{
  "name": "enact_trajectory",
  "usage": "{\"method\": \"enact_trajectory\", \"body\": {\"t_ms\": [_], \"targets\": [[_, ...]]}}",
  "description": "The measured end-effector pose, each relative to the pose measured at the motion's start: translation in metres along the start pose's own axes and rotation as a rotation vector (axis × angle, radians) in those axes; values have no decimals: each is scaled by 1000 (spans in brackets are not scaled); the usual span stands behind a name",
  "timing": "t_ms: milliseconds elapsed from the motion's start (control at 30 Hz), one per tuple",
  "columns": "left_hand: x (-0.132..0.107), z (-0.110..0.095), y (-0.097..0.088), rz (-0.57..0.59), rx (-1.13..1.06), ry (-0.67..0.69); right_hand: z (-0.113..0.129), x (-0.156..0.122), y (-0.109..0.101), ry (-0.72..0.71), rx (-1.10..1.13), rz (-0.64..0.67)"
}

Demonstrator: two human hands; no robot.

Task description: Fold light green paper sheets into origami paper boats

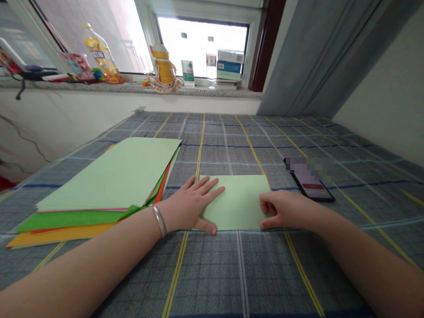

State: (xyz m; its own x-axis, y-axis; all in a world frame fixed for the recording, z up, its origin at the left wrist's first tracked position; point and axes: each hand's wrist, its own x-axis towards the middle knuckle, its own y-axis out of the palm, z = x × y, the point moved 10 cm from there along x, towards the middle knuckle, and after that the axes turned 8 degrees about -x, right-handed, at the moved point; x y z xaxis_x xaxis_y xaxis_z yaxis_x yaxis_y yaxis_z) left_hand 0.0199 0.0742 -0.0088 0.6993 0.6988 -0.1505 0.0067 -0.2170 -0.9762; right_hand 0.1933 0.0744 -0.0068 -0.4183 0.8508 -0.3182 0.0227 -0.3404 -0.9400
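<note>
A light green sheet of paper (237,201), smaller than those in the pile, lies flat on the checked cloth in front of me. My left hand (195,201), with a silver bangle on its wrist, rests palm down on the sheet's left side, fingers spread. At the opposite edge, my right hand (277,208) has its fingers curled over the paper's right side and the thumb near the front corner. Its fingertips are partly hidden. To the left is a stack of coloured paper (109,176), light green on top, with green, red and orange sheets showing beneath.
A phone (313,183) with a lit screen lies right of the sheet. Beyond the cloth's far edge, the windowsill (132,88) holds a juice bottle (102,55), a yellow cup (164,66), clear bottles (211,62) and stacked boxes (229,68). A grey curtain (318,53) hangs at right.
</note>
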Motion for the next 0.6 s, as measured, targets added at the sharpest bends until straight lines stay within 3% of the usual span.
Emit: {"method": "enact_trajectory", "body": {"t_ms": [600], "targets": [[-11,14,-8,76,6,-118,-19,-5,2,61,-1,35]]}}
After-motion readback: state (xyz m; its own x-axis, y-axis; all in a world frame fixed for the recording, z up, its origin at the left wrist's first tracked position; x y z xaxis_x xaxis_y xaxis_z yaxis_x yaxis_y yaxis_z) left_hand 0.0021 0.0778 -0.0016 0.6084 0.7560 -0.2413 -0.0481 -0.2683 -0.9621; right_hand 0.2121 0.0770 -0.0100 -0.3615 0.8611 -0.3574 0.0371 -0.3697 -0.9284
